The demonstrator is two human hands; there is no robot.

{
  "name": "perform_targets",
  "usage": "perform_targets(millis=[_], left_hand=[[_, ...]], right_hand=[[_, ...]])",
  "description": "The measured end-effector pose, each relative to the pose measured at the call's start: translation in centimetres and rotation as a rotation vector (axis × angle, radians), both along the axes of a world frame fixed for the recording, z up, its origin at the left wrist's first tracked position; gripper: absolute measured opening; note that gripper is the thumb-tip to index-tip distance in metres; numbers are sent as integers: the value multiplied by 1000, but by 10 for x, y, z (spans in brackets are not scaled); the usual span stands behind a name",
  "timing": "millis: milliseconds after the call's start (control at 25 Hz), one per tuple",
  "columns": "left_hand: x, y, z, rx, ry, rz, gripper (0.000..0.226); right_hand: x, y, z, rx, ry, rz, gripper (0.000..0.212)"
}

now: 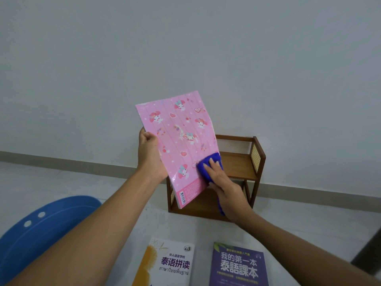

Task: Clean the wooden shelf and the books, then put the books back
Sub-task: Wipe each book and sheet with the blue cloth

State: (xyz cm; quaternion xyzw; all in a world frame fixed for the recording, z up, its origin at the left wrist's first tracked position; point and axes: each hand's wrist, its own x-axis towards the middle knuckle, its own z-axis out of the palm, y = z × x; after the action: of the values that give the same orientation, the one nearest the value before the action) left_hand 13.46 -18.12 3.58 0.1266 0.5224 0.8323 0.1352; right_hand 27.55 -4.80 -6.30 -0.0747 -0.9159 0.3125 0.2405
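Your left hand [149,153] grips the pink book [179,137] by its left edge, fingers curled round it, and holds it up in the air in front of the wooden shelf [241,159]. The book's long axis runs steeply upward. Your right hand [224,182] lies flat, fingers straight, pressing the blue cloth [208,162] on the cover's lower right corner. Nearly all the unwiped cover lies up and to the left of that hand, so the next stroke probably runs along the long axis toward the top edge. Two more books, the yellow-and-white book [171,263] and the purple book [239,265], lie flat on the floor [51,182] nearer you, apart from the shelf.
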Motion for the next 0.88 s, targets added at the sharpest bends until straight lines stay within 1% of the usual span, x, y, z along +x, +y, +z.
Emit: perform_targets(millis=[40,80,160,200,240,320,440,600,760,880], left_hand=[[0,1,0,-8,13,-8,17],[1,2,0,-22,45,-16,17],[4,4,0,-83,136,-18,16],[6,6,-2,-127,168,-8,15],[7,8,-4,-174,185,5,13],[8,11,-9,-245,183,-18,16],[13,16,-14,-265,142,-121,22],[27,20,-14,-239,85,-252,16],[34,24,-21,-328,113,-316,24],[40,23,-25,-304,60,-427,40]], right_hand=[[0,2,3,-82,-3,-55,59],[0,4,5,-205,1,-115,54],[-2,5,13,-527,39,-266,43],[-3,6,19,-634,80,-344,38],[-4,8,25,-675,130,-410,34],[-5,12,37,-673,211,-478,28],[-6,6,50,-707,249,-416,27],[-6,-12,61,-825,204,-262,25],[-7,-17,66,-961,218,-143,21],[-6,-15,65,-1014,219,-81,28]])
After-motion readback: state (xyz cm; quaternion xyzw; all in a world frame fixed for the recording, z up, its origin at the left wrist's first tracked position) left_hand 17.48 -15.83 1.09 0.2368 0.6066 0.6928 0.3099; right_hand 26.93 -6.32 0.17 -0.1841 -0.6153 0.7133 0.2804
